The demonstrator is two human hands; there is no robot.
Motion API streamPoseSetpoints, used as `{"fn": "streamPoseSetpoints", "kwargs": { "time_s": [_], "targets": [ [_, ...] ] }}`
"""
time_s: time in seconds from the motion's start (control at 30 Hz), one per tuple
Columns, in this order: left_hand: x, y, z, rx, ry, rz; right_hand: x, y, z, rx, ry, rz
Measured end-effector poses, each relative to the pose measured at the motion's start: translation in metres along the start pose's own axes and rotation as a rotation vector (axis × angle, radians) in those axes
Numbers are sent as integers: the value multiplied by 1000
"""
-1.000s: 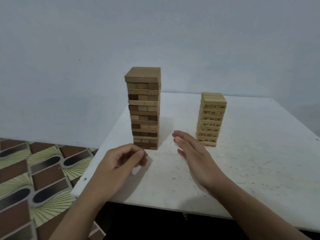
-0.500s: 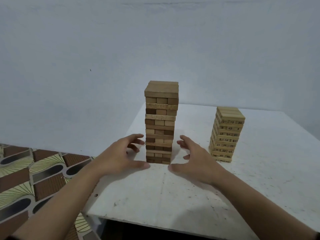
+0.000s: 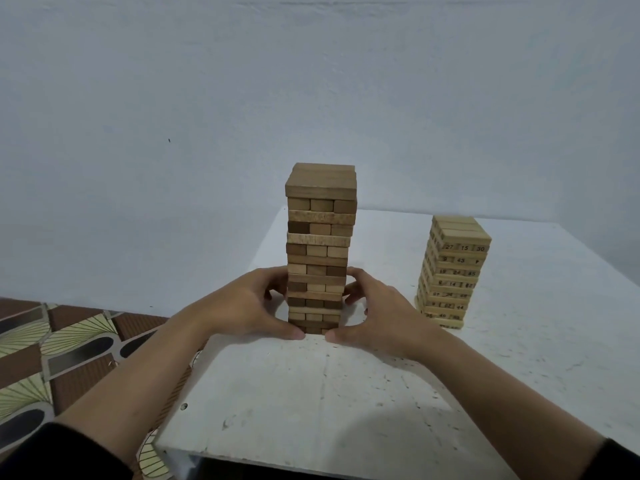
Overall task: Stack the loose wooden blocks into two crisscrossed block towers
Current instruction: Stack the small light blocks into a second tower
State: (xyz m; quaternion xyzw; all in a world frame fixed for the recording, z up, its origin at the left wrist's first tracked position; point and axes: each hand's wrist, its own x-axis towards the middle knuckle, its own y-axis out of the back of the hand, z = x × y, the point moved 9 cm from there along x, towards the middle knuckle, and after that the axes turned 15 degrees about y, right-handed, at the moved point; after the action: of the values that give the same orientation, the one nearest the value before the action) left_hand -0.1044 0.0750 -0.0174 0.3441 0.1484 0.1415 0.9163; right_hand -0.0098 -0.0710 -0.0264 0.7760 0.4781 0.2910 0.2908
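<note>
A tall crisscrossed tower of brown wooden blocks (image 3: pixel 320 233) stands near the left side of the white table (image 3: pixel 346 393). My left hand (image 3: pixel 242 306) cups its lower left side, fingers curled against the blocks and thumb at the front of the base. On the lower right side my right hand (image 3: pixel 381 320) mirrors that hold, thumb tip at the base. To the right, apart from both hands, stands a shorter tower of pale numbered blocks (image 3: pixel 453 271). No loose blocks are in sight.
The table's left edge runs close to the tall tower, with a patterned tiled floor (image 3: pixel 52 348) below it. A plain grey wall (image 3: pixel 311 98) stands behind. The table's near edge is at the bottom of the view.
Both hands have moved forward from the table in front of the tall tower and closed in round its lower part. The view has shifted closer and lower.
</note>
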Motion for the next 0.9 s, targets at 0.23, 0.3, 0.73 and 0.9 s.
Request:
{"fn": "streamPoseSetpoints", "kwargs": {
  "time_s": [0.23, 0.3, 0.73, 0.9],
  "targets": [
    [3, 1, -1, -44, -45, 15, 3, -1, -7, -32, 43, 7],
    [4, 2, 0, -56, -51, 20, 3, -1, -9, -25, 45, 11],
    [25, -10, 9, -21, -62, 22, 6, 7, 1, -39, 10, 0],
    [36, -13, 16, -9, -66, 17, 7, 14, 6, -64, -8, 3]
  ]
}}
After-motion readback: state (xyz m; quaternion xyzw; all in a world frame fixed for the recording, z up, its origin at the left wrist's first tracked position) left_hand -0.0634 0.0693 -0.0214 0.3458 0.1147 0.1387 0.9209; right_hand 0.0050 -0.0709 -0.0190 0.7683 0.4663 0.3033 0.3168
